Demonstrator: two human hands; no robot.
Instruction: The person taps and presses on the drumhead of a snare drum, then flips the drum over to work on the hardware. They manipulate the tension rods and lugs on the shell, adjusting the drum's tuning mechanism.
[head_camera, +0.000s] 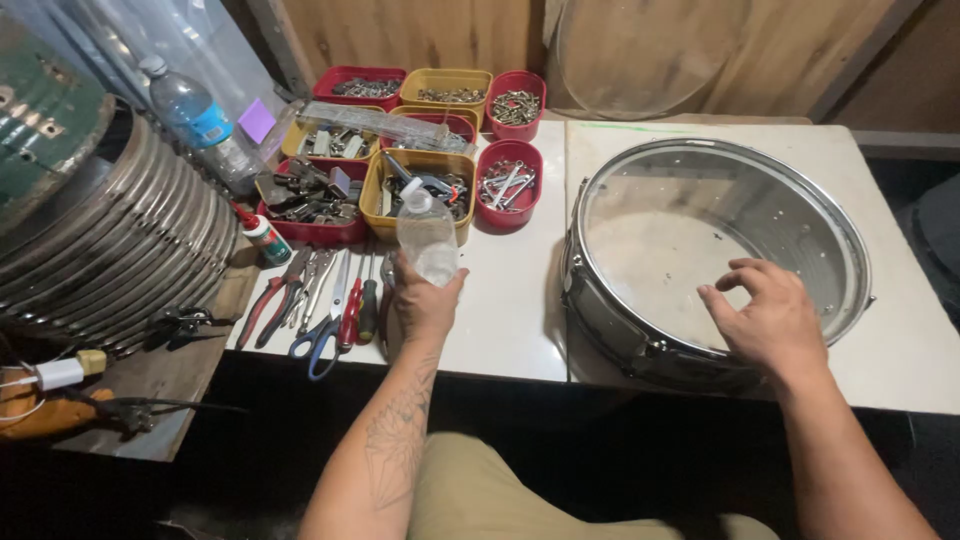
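My left hand (425, 300) grips a small clear plastic squeeze bottle (427, 236) with a white cap, held upright above the white table (515, 300) near its front edge. My right hand (772, 320) hovers with curled, spread fingers over the near rim of a shiny metal drum shell (620, 330) that lies flat on the table at the right. The right hand holds nothing. A clear drum head covers the shell's top.
Red and yellow trays (420, 185) of metal hardware fill the back left. Pliers, scissors and screwdrivers (325, 300) lie beside my left hand. A water bottle (195, 120), a small glue bottle (262, 235) and stacked metal hoops (110, 230) stand at the left.
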